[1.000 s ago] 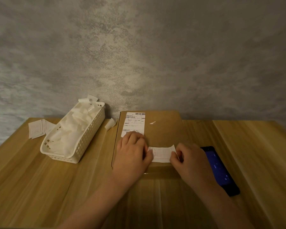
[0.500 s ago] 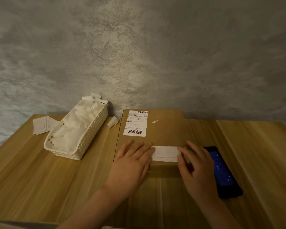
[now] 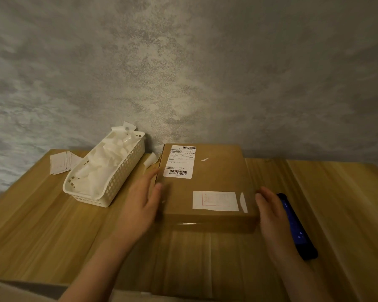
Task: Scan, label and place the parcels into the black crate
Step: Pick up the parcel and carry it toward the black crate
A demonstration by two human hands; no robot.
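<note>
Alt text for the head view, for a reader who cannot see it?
Two open hands, left hand and right hand, flank a flat brown cardboard parcel bearing two white labels. A white plastic basket stands left, a dark phone right.

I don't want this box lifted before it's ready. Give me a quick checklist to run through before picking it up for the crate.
1. New label lies on the box top: ok; one small white strip lies apart to its right.
2. Shipping label with barcodes uncovered: ok.
3. Left hand open at the box's left side: ok; contact cannot tell, it is blurred.
4. Right hand open at the box's right side: ok.
5. Phone lies close beside the right hand: not ok, it may get knocked.
6. Black crate in view: not ok, none shows.
</note>
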